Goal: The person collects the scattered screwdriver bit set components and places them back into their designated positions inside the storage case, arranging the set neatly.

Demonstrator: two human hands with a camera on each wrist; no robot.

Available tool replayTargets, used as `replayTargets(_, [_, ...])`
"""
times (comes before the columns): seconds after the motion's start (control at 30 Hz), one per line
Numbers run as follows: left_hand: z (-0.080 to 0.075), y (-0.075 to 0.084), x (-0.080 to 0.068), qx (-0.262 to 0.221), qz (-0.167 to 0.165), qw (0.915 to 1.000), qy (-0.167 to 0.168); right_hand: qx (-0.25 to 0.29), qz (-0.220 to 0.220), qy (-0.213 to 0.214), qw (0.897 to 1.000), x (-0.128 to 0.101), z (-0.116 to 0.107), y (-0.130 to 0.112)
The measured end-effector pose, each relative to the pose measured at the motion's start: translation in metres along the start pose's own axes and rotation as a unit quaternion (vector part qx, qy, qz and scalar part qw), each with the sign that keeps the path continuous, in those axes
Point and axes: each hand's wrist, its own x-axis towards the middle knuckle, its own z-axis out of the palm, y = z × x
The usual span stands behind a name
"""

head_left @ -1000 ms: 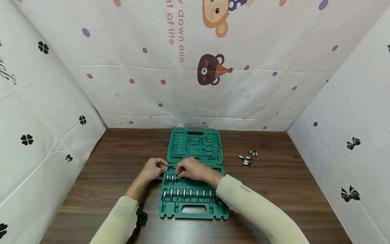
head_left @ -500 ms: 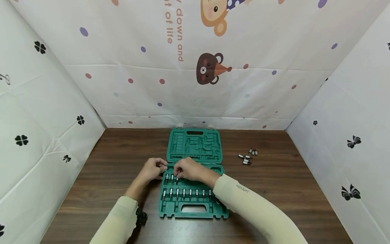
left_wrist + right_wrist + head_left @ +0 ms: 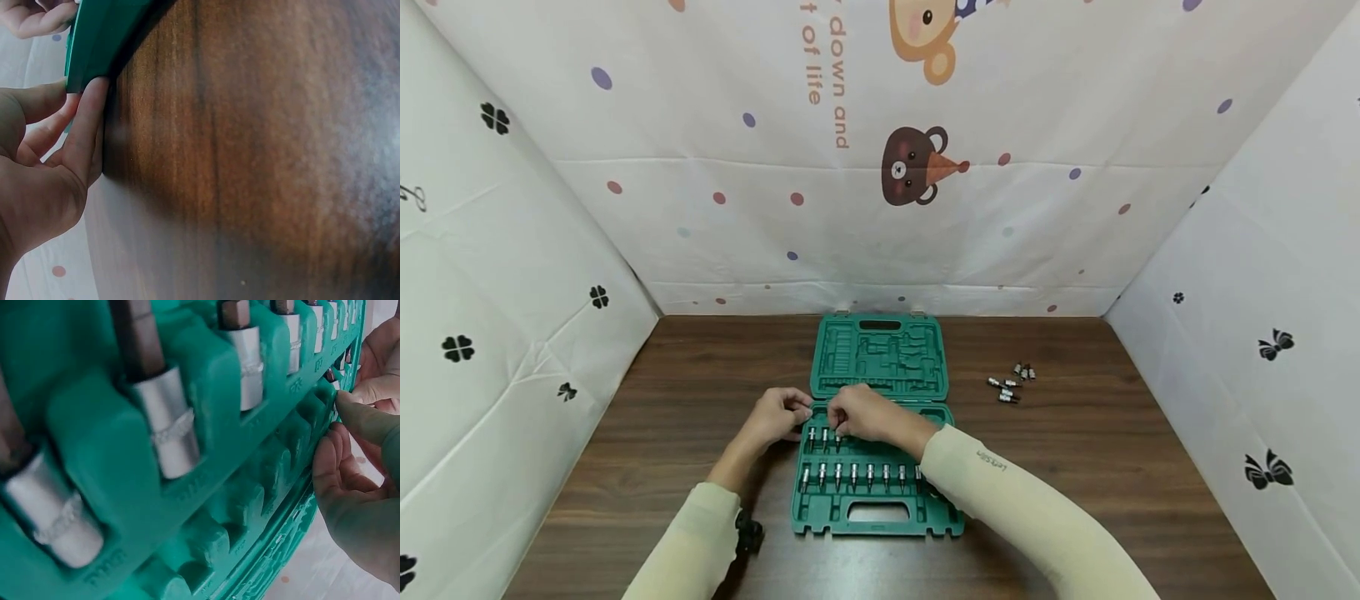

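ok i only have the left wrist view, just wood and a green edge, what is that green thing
Observer: An open green tool case on the table; the left hand touches its left edge.
Operator: where's the other hand
Observer: The right hand is at the case's upper row, fingertips on the third bit socket.
Operator: how full is the case
Observer: The lower row of bit sockets looks filled, while the upper row has three in view beside the hand.
Operator: any parts outside it
Observer: Yes, loose sockets lie on the table right of the lid.
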Motion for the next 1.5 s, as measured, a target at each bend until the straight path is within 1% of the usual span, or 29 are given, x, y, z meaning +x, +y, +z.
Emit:
replayTargets(0.33, [-0.002, 0.001, -0.001, 0.0, -0.003, 1.0, -0.003, -0.004, 0.057, 0.014, 0.998, 0.003, -0.001, -0.006])
replayTargets(0.43, [-0.003, 0.001, -0.002, 0.002, -0.002, 1.0, 0.003, -0.005, 0.072, 0.019, 0.997, 0.007, -0.002, -0.009])
replayTargets(0.63, [-0.002, -0.001, -0.001, 0.003, 0.001, 1.0, 0.006, -0.023, 0.083, 0.02, 0.996, 0.01, -0.003, -0.01])
replayTargets(0.77, [-0.001, 0.0, 0.0, 0.004, 0.001, 1.0, 0.006, -0.018, 0.087, 0.017, 0.996, 0.009, -0.003, -0.009])
replayTargets(0.93, [-0.001, 0.0, 0.001, 0.002, 0.003, 1.0, 0.002, -0.025, 0.083, 0.019, 0.996, 0.006, -0.002, -0.007])
replayTargets(1.13, [-0.001, 0.0, 0.0, 0.002, -0.004, 1.0, 0.002, -0.03, 0.045, 0.03, 0.998, -0.001, 0.001, -0.002])
replayTargets(1.23, [0.0, 0.0, 0.0, -0.002, -0.006, 1.0, 0.001, -0.02, 0.031, 0.032, 0.999, -0.005, 0.001, 0.001])
replayTargets(1.5, [0.0, 0.001, 0.001, -0.004, -0.007, 1.0, -0.002, 0.027, 0.011, 0.023, 0.999, -0.019, -0.006, 0.008])
